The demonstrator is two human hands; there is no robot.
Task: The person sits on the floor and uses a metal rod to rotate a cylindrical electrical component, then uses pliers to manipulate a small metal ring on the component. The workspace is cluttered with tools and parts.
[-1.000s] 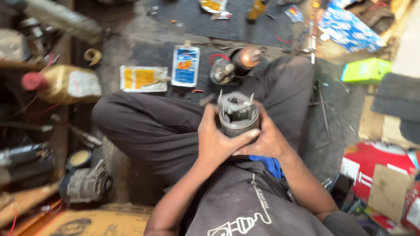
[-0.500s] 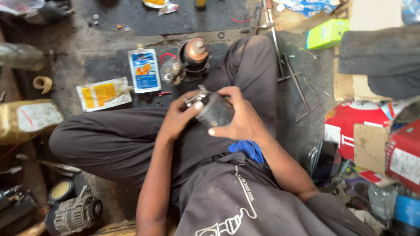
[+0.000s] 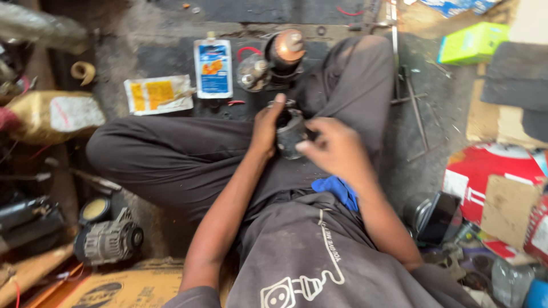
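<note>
Holding a dark cylindrical motor part (image 3: 290, 132) over the lap, between both hands.

Left hand (image 3: 267, 128) is clenched around the part's left side, thumb on top. Right hand (image 3: 337, 149) touches its right side, fingers curled; grip state there cannot be told. A blue cloth (image 3: 338, 190) lies just below, a copper-ended armature (image 3: 283, 54) on the floor (image 3: 154, 40) beyond.

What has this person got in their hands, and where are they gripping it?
A dark cylindrical metal part. The left hand wraps around its side, thumb up by the top rim. The right hand meets its other side; that grip is blurred.
</note>
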